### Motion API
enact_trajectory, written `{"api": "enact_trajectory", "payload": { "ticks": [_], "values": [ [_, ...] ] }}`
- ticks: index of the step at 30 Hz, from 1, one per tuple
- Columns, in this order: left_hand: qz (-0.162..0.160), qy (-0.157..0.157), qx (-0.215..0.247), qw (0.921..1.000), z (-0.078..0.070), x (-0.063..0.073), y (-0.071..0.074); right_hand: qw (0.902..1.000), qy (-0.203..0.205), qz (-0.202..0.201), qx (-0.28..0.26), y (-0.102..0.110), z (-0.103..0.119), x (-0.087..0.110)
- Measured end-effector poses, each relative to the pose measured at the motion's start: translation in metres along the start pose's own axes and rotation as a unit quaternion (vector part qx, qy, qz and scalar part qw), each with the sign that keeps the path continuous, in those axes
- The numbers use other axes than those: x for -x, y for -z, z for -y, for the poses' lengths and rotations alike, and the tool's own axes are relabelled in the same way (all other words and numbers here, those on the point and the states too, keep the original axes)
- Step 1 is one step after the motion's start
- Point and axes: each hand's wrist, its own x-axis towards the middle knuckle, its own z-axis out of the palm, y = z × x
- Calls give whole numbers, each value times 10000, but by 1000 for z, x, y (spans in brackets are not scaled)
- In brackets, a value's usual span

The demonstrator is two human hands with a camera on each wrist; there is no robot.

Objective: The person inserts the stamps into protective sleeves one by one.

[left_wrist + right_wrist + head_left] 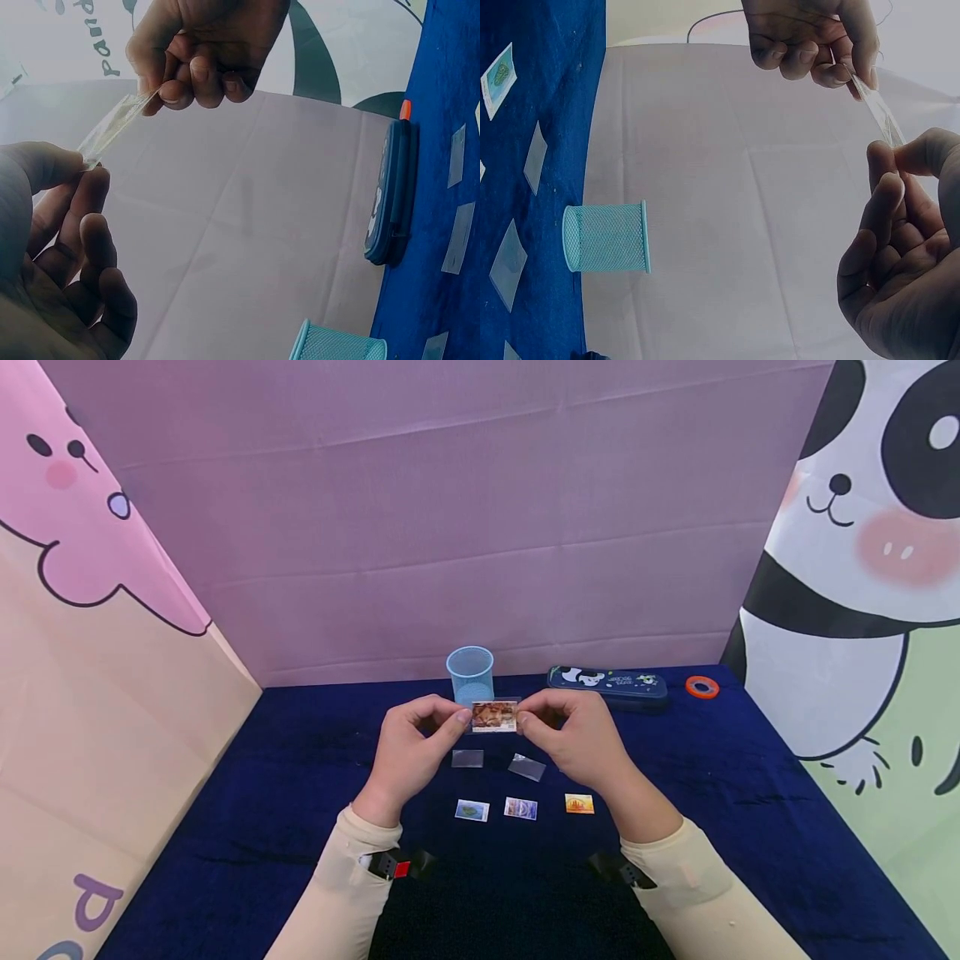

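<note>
Held up between both hands is a small brown picture stamp [494, 717], with a clear plastic sleeve [112, 131] showing around it. My left hand [422, 752] pinches its left end between thumb and index finger. The right hand [577, 739] pinches the opposite end the same way. Below the hands two clear sleeves [467, 758] lie flat on the dark blue cloth. Nearer to me sit a green-and-blue stamp [472, 811], a purple-blue stamp [521, 809] and an orange stamp [579, 804].
A light blue mesh pen cup [471, 668] stands behind the hands, its lower part overlapped by the held stamp. To its right lie a dark blue panda pencil case [611, 687] and an orange tape roll [702, 687]. A purple cloth backdrop [465, 527] rises at the back.
</note>
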Motion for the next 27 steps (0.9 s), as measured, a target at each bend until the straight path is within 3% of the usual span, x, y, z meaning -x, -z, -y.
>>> {"api": "enact_trajectory", "payload": {
  "ticks": [14,27],
  "values": [
    [-57,10,25,10000,0,0,-1,9998,-44,125,-136,0,1,0],
    [17,10,64,10000,0,1,-2,9998,28,172,126,0,3,0]
  ]
}}
